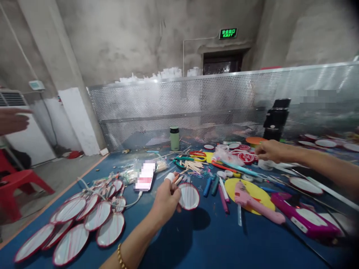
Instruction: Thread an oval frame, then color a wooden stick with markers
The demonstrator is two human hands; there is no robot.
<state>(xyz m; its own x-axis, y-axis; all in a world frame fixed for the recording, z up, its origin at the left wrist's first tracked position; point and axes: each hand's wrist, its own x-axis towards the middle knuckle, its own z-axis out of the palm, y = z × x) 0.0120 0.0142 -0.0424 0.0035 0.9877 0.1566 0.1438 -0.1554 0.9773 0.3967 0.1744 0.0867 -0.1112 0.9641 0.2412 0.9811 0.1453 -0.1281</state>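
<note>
tbh that disc (190,197) over the middle of the surface (179,248) could twist loose since your left hand (166,198) has fingers clamped on just its left edge, and your right hand (269,151) (can't tell if its fingers hold anything) might snag the clutter (244,157) crowding it.

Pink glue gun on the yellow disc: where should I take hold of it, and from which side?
Probably by the handle of the pink glue gun, with the right hand, from above and the near side. It is the long, slim part reaching right past the yellow disc, cord trailing from its end; the magenta tool lies close on its right.
</note>
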